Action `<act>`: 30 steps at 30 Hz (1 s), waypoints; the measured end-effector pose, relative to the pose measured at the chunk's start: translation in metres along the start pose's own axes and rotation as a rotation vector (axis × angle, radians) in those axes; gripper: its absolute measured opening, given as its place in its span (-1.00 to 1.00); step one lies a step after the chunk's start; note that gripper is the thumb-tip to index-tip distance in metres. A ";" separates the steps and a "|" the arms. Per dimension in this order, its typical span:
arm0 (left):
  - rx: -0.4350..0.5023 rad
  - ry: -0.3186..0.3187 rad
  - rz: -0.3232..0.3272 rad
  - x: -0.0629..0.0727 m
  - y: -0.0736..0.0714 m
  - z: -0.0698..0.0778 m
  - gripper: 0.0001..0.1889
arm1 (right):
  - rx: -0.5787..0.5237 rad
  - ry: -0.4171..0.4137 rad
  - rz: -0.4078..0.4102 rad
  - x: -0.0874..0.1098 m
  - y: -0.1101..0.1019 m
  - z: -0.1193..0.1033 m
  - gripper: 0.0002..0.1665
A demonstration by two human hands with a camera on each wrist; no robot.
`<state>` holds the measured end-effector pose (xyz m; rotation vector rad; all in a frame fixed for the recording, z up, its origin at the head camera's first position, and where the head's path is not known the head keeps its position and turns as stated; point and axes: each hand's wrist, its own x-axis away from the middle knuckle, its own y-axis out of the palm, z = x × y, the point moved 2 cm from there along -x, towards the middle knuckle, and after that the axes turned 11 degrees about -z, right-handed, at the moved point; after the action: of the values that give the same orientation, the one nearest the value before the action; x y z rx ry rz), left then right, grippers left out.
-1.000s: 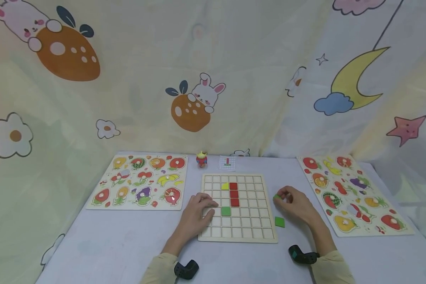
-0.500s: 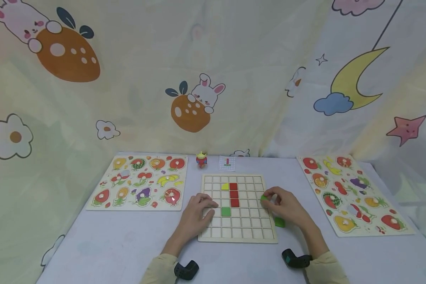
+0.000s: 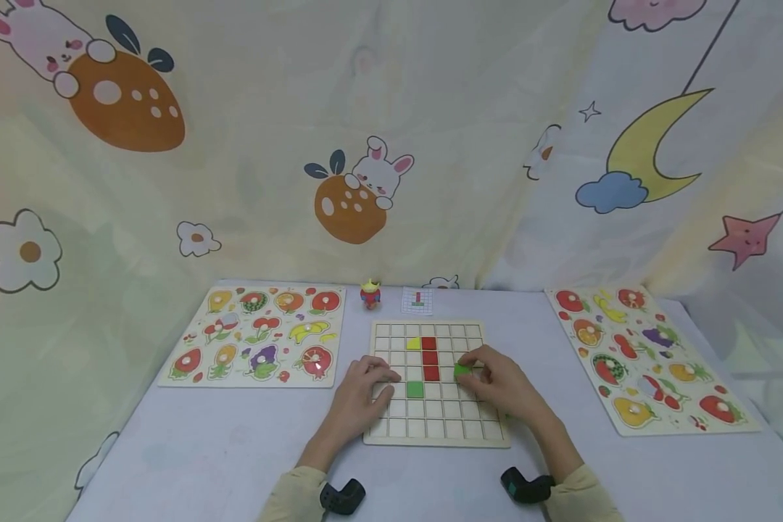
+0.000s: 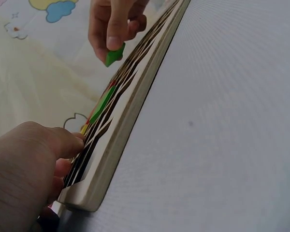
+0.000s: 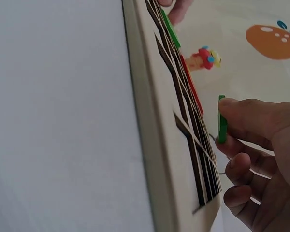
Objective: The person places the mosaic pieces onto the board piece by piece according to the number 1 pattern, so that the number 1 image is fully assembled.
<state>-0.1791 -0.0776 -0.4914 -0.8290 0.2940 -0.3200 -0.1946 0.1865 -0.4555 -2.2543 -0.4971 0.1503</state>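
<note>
A wooden grid board (image 3: 436,440) lies on the white table. Three red tiles (image 3: 431,358) form a column in it, with a yellow tile (image 3: 414,343) beside the top one and a green tile (image 3: 415,389) lower left. My right hand (image 3: 505,386) pinches another square green tile (image 5: 223,119) between thumb and fingertips. That tile is above the right part of the board, apart from its surface in the right wrist view. My left hand (image 3: 360,395) rests on the board's left edge, thumb and fingers touching it. One more green tile is mostly hidden below my right wrist.
Fruit puzzle boards lie at left (image 3: 251,378) and right (image 3: 685,428). Behind the grid board stand a small toy figure (image 3: 370,294) and a card with a coloured grid pattern (image 3: 417,300). A printed cloth (image 3: 457,181) hangs at the back.
My right hand has carried the green tile leftward from beside the board to above its right part. The left hand and the tiles in the board have stayed in place.
</note>
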 end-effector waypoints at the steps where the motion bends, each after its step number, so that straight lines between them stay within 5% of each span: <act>1: 0.000 -0.001 -0.001 0.000 0.000 0.000 -0.83 | 0.014 -0.003 -0.001 0.000 0.001 -0.002 -0.67; 30: -0.008 -0.007 -0.010 -0.001 0.000 -0.001 -0.82 | 0.085 -0.025 -0.070 -0.005 0.029 -0.032 -0.73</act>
<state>-0.1802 -0.0773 -0.4919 -0.8397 0.2847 -0.3255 -0.1815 0.1444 -0.4558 -2.1517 -0.5720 0.1614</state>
